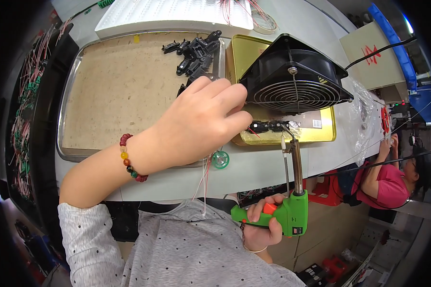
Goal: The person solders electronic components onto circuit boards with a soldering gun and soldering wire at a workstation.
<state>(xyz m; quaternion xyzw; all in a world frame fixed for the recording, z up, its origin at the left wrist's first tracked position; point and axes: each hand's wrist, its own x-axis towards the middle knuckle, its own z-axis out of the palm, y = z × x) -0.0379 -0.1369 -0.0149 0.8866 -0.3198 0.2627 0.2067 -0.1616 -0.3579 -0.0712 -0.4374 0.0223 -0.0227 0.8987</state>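
Observation:
My left hand, a beaded bracelet at its wrist, reaches across the bench with fingers curled and closed. Its thumb and fingertips meet the left end of a small black plastic part, partly hidden by the hand. A thin red wire shows beside that part. Below the bench edge, my right hand is wrapped round the handle of a green soldering gun with an orange trigger. The gun's metal barrel points up, its bent tip at the part's right end. A green coil with thin wires lies below my left wrist.
A metal-rimmed tray holds several black plastic parts. A black fan with a wire guard stands on a gold tin. White foam tray lies behind. Another person works at the right.

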